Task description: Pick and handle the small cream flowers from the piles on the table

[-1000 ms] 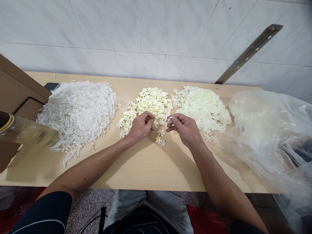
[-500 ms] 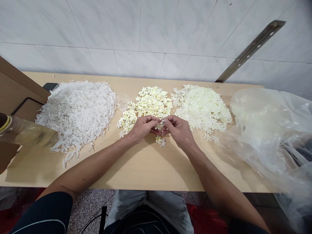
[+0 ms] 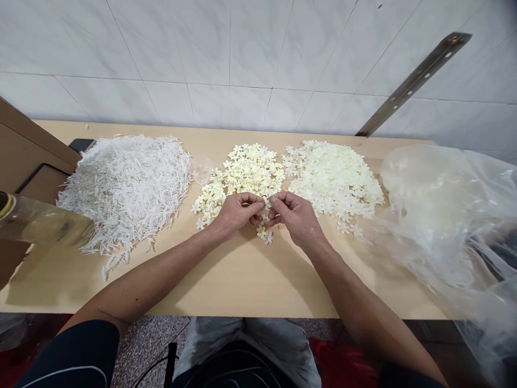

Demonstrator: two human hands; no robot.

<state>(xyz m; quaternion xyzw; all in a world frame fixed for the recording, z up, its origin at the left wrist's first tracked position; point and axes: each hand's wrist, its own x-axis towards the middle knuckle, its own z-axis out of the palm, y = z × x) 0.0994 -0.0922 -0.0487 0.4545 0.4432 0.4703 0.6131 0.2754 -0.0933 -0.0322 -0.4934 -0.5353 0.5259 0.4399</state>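
Observation:
My left hand (image 3: 235,213) and my right hand (image 3: 296,217) meet fingertip to fingertip above the wooden table (image 3: 250,275), both pinched on one small cream flower piece (image 3: 265,205). Behind them lies a pile of yellow-centred flowers (image 3: 250,170). A wider pile of pale flower petals (image 3: 335,178) lies to its right. To the left sits a big heap of thin white stems (image 3: 129,180). Two or three loose flowers (image 3: 264,234) rest on the table just below my hands.
A crumpled clear plastic bag (image 3: 448,215) covers the table's right end. A clear bottle (image 3: 40,223) juts in at the left edge, next to a brown board (image 3: 28,151). A metal strip (image 3: 412,83) leans on the tiled wall.
My hands were apart a second ago, each pinching something small. They have come together at the fingertips and now hold one flower piece between them.

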